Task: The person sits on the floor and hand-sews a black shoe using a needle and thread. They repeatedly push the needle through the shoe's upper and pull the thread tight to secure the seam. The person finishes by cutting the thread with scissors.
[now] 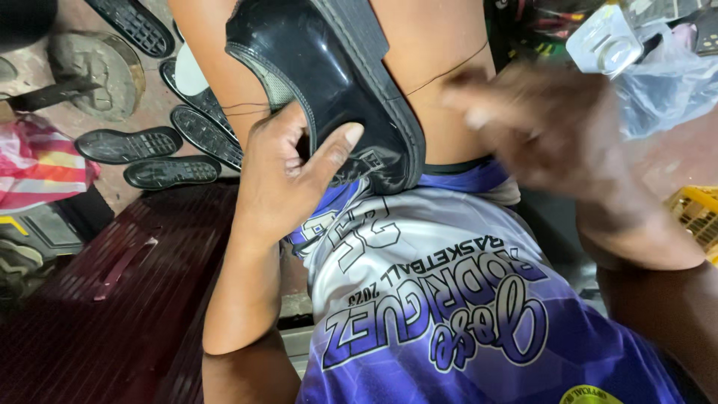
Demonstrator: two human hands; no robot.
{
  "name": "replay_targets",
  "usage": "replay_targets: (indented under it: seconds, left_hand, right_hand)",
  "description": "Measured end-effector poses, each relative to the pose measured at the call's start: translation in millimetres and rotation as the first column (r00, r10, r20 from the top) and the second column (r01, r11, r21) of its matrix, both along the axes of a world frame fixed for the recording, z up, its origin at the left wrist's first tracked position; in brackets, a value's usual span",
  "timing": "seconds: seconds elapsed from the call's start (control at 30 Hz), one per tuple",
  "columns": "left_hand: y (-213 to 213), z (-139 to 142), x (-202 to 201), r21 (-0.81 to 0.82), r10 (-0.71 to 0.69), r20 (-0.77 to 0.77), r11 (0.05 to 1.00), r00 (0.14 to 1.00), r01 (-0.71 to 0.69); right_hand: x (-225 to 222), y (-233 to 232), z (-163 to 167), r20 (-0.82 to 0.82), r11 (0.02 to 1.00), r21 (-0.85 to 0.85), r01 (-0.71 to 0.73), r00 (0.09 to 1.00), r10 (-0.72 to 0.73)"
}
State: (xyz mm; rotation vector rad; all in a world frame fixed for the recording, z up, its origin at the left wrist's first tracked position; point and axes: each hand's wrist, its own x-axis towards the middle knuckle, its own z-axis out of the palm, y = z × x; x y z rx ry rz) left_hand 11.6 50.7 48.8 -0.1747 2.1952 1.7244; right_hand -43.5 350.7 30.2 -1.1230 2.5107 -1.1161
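A glossy black shoe (329, 82) is held against the person's bare thighs, its toe pointing down toward the purple and white shorts (449, 299). The left hand (288, 168) is wrapped around the shoe's opening, with the thumb pressed on the upper and the fingers tucked inside, so its grip is clamped on the shoe. A thin dark thread (449, 71) is seen running from the shoe's sole edge across the thigh. The right hand (538, 127) is blurred, raised just beside the shoe; whether its grip is apart or together cannot be told. Several loose black soles (149, 157) are scattered on the floor (157, 97) at left.
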Motion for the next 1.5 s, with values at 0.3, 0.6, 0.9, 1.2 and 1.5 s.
replay_targets:
  seconds: [0.3, 0.6, 0.9, 1.2, 1.5]
  left_hand:
    - [0, -12, 9, 0.034, 0.023, 0.026, 0.999, 0.999, -0.023]
    - [-5, -12, 9, -0.002, 0.014, 0.020, 1.000, 1.000, -0.014]
    - [-11, -16, 7, -0.052, -0.008, -0.024, 0.999, 1.000, 0.006]
    - [-36, -23, -5, 0.243, -0.049, 0.023, 0.969, 0.999, 0.042]
    - [-40, -58, -9, -0.459, -0.426, -0.246, 0.842, 0.871, 0.282]
  right_hand:
    - [4, -36, 4, 0.021, 0.988, 0.154, -0.028, 0.999, 0.025]
    - [5, -52, 26, -0.002, 0.970, 0.241, -0.039, 0.999, 0.041]
    - [5, -70, 38, -0.037, 0.818, 0.567, -0.099, 0.989, 0.145]
    - [-37, -81, 45, -0.260, 0.848, 0.474, -0.238, 0.882, 0.393]
    - [-52, -83, 18, -0.302, 0.843, 0.425, -0.330, 0.826, 0.476]
